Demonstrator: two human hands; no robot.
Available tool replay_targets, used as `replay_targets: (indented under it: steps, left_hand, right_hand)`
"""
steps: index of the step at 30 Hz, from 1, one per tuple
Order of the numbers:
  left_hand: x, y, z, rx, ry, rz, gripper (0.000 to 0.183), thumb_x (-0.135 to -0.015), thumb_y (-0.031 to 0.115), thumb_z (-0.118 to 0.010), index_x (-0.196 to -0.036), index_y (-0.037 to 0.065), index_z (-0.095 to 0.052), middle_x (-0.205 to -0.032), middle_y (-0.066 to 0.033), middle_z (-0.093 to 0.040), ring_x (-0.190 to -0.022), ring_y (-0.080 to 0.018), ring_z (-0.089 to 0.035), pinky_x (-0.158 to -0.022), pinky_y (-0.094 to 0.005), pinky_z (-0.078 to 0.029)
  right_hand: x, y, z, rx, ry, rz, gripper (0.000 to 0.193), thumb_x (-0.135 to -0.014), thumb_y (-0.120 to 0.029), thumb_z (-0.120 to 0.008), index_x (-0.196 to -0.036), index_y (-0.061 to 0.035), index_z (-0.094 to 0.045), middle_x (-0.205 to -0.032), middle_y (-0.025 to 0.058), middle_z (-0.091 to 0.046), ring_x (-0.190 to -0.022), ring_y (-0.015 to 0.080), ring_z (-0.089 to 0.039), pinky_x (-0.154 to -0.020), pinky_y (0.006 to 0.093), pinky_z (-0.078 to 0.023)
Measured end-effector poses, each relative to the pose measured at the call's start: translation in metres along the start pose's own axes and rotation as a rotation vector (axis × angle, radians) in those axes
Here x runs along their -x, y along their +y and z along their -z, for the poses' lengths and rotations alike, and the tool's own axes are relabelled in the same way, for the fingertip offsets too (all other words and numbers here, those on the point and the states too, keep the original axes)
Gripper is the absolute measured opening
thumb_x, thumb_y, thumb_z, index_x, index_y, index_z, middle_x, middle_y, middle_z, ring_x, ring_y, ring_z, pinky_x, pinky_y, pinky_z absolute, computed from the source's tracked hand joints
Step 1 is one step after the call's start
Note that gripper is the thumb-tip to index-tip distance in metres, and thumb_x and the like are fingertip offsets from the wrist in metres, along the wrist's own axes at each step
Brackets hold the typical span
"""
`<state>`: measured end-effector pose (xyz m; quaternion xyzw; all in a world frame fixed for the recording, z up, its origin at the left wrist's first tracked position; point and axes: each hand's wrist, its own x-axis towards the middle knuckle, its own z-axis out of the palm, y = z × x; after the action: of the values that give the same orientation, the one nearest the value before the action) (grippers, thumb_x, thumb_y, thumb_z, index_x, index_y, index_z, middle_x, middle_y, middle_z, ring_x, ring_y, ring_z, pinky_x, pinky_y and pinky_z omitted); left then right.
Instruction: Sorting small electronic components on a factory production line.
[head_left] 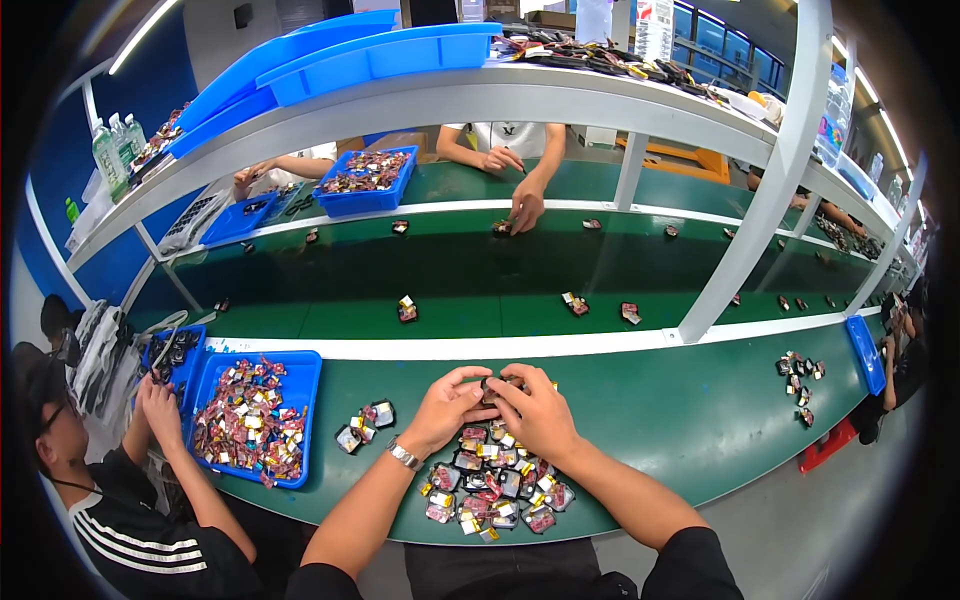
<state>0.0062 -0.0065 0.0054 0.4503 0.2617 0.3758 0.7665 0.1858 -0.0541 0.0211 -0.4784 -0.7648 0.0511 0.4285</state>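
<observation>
Head view: left hand (448, 410) and right hand (540, 415) meet near the centre of the frame, fingers curled and gripping a small dark module (489, 391) (mostly hidden by them). It sits between the fingertips, just above the pile of similar modules (495, 485) at lower centre, on the green bench (660, 420). A blue tray (315, 410) stands at lower left.

Head-worn fisheye view; looks down and ahead across green bench (670, 420), near edge close below.
</observation>
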Motion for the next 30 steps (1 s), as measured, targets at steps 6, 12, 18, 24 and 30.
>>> replay_targets:
  steps: [6, 12, 18, 24, 30]
  left_hand:
    - [-0.004, -0.005, 0.001, -0.011, -0.036, -0.01, 0.03, -0.098, 0.006, -0.049, -0.127, 0.0, -0.044, -0.12, -0.0146, -0.059, -0.11, -0.0226, -0.061, -0.095, -0.0392, -0.054]
    - [-0.001, -0.001, 0.0, -0.03, -0.077, 0.0, 0.038, -0.097, 0.004, -0.051, -0.133, 0.0, -0.041, -0.125, -0.0149, -0.056, -0.112, -0.0223, -0.059, -0.096, -0.0364, -0.053]
    - [-0.001, 0.002, -0.001, -0.11, -0.168, -0.015, 0.041, -0.094, 0.0, -0.054, -0.133, -0.001, -0.042, -0.123, -0.0139, -0.056, -0.112, -0.0203, -0.059, -0.097, -0.0352, -0.052]
    - [0.001, 0.001, 0.001, -0.096, -0.142, 0.045, 0.036, -0.094, 0.001, -0.054, -0.129, 0.0, -0.045, -0.12, -0.0125, -0.058, -0.109, -0.0188, -0.06, -0.095, -0.0342, -0.053]
    - [-0.001, -0.001, -0.001, -0.073, -0.116, 0.042, 0.029, -0.097, 0.005, -0.051, -0.126, 0.001, -0.047, -0.121, -0.0127, -0.058, -0.111, -0.0198, -0.06, -0.094, -0.036, -0.054]
  right_hand:
    - [-0.003, 0.021, 0.005, -0.066, -0.104, 0.08, 0.02, -0.078, -0.004, -0.068, -0.097, -0.0085, -0.066, -0.115, 0.0102, -0.057, -0.104, 0.0293, -0.057, -0.085, 0.0384, -0.05]
    - [-0.007, 0.022, 0.009, -0.12, -0.143, 0.068, 0.012, -0.078, -0.006, -0.069, -0.09, -0.0078, -0.067, -0.122, 0.01, -0.057, -0.11, 0.0295, -0.054, -0.086, 0.0374, -0.05]
    - [-0.004, 0.024, 0.005, -0.176, -0.132, -0.008, 0.011, -0.079, -0.01, -0.069, -0.089, -0.0071, -0.068, -0.123, 0.0104, -0.057, -0.112, 0.029, -0.054, -0.088, 0.0376, -0.049]
    - [-0.004, 0.022, 0.014, -0.299, -0.242, 0.022, 0.009, -0.078, -0.011, -0.068, -0.085, -0.006, -0.065, -0.122, 0.0099, -0.056, -0.115, 0.0306, -0.051, -0.094, 0.0398, -0.045]
    - [0.001, 0.018, 0.009, -0.253, -0.149, -0.023, 0.01, -0.078, -0.013, -0.07, -0.085, -0.0063, -0.067, -0.119, 0.0084, -0.058, -0.113, 0.0293, -0.052, -0.093, 0.039, -0.046]
